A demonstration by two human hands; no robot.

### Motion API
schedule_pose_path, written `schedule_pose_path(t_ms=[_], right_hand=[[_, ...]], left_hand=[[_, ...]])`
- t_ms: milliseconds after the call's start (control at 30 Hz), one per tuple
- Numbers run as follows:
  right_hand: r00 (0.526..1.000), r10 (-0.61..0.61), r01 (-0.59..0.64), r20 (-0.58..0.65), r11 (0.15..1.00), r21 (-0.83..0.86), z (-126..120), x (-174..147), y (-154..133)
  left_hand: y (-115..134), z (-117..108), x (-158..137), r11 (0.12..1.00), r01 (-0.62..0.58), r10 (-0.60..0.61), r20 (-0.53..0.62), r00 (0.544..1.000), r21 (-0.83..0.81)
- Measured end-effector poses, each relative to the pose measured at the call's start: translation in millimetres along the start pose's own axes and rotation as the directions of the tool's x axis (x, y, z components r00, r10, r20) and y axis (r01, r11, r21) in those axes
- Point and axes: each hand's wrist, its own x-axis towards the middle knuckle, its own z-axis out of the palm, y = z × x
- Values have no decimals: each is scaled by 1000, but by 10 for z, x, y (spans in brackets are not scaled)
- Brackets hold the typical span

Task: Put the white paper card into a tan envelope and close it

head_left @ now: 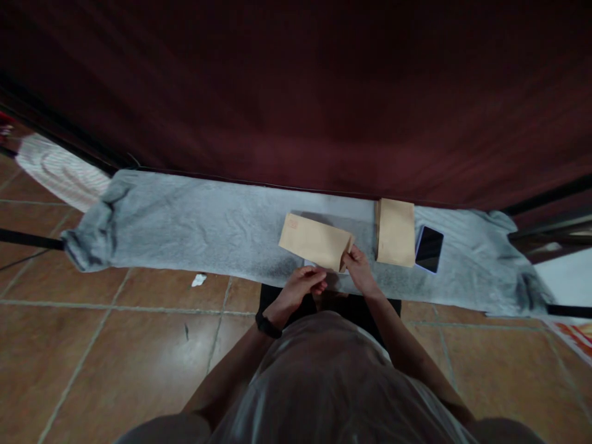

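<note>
A brown paper envelope (312, 240) lies tilted on a grey cloth (194, 225) that covers a narrow table. My right hand (358, 269) pinches the envelope's open right end. My left hand (301, 285), a black band on its wrist, is curled just below that end, touching a small white piece that peeks out under the envelope; whether it grips it I cannot tell. To the right lies a stack of brown envelopes (396, 232), apart from both hands.
A dark phone (429, 248) lies face up right of the stack. A dark red curtain (296, 92) hangs behind the table. A white paper scrap (198, 280) lies on the brown tiled floor (115, 357). A striped cloth (60, 169) lies far left.
</note>
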Motion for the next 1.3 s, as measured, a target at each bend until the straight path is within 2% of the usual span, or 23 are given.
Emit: schedule_pose_path(t_ms=[33, 67, 100, 133, 167, 233, 267, 300, 367, 467, 600, 800, 867, 933, 1000, 1033, 1067, 1133, 1200, 1300], right_hand=[[1000, -22, 22, 6, 999, -34, -17, 0, -7], [999, -36, 37, 18, 998, -56, -31, -6, -18], [998, -44, 47, 34, 996, -71, -41, -18, -31], [997, -47, 51, 55, 996, -76, -47, -36, -46], [996, -46, 52, 81, 996, -75, -52, -57, -63], [987, -30, 41, 157, 997, -71, -62, -106, -102], [980, -17, 31, 197, 997, -67, -70, -131, -124], [973, -6, 21, 231, 998, -62, -80, -155, -145], [962, 10, 6, 274, 998, -56, -106, -198, -180], [956, 43, -23, 290, 997, -72, -143, -244, -177], [968, 90, -69, 235, 993, -96, -178, -276, -59], [985, 155, -141, 75, 975, -174, -283, -281, 67], [993, 108, -97, 38, 969, -227, -325, -291, 30], [999, -12, 2, -37, 967, -254, -374, -317, -50], [986, -121, 87, -116, 960, -264, -436, -362, -154], [983, -137, 100, -126, 960, -260, -471, -392, -206], [987, -121, 93, -102, 965, -246, -507, -425, -255], [998, -33, 45, 57, 973, -227, -582, -504, -337], [965, 55, 19, 258, 961, -274, -650, -597, -401], [897, 124, 38, 425, 935, -353, -726, -750, -489]], left_hand=[[18, -25, -38, 983, -78, 82, -17, 997, 164], [50, -53, -63, 923, -177, 202, -37, 979, 343], [97, -84, -75, 809, -270, 335, -32, 942, 521], [155, -118, -74, 653, -339, 450, 14, 893, 677], [218, -156, -60, 478, -375, 513, 95, 853, 794], [340, -237, -8, 177, -404, 513, 266, 816, 898], [388, -278, 22, 74, -410, 488, 326, 810, 909], [426, -315, 50, 3, -420, 458, 372, 807, 907], [462, -371, 88, -68, -446, 405, 433, 805, 893], [435, -399, 95, -105, -473, 365, 476, 800, 875], [319, -371, 62, -126, -450, 382, 462, 801, 884], [123, -335, 40, -56, -446, 381, 432, 817, 893], [77, -333, 50, -18, -441, 372, 415, 830, 898], [47, -334, 63, 13, -428, 371, 393, 842, 904], [32, -330, 72, 34, -423, 380, 380, 843, 906], [25, -323, 74, 39, -428, 385, 382, 840, 903], [16, -311, 72, 42, -439, 387, 391, 835, 897], [-22, -267, 57, 39, -473, 380, 424, 822, 880], [-100, -203, 25, 37, -504, 362, 459, 812, 863], [-282, -102, -57, 54, -501, 328, 458, 826, 864]])
